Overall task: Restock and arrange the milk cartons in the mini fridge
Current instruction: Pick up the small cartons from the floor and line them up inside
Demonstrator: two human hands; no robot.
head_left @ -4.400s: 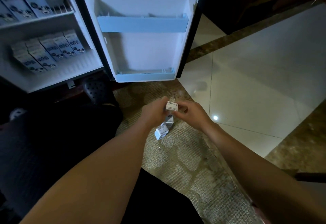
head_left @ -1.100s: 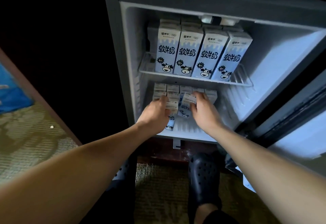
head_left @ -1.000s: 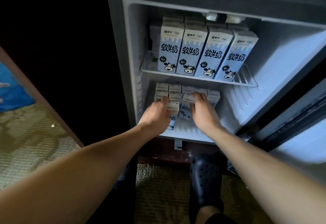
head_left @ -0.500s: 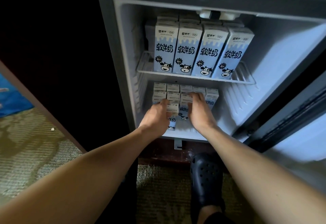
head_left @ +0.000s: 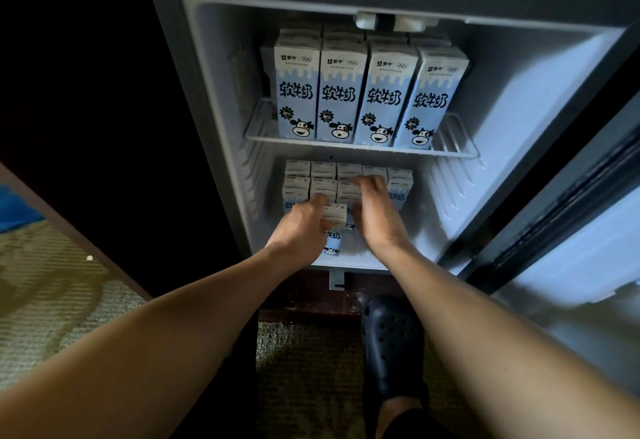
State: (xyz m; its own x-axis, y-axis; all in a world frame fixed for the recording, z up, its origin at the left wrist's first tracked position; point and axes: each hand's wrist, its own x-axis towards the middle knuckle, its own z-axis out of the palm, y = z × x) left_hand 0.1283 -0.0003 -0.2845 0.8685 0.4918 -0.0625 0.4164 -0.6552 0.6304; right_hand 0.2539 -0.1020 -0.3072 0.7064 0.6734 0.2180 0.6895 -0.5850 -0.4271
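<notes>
While the left hand (head_left: 301, 227) grips a front carton (head_left: 334, 213), the right hand (head_left: 375, 210) rests flat on neighbouring cartons (head_left: 400, 184).

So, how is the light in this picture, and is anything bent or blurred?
Head view: the fridge interior is bright, the cartons on the upper shelf sharp; the room at left is nearly black; the wide lens bends the fridge edges; the shoe and forearms lie in dim shade.

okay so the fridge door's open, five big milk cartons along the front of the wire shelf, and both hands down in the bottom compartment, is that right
Not quite: the head view shows four big milk cartons along the front of the wire shelf, not five. The rest holds: door open, left hand and right hand in the bottom compartment.
</notes>
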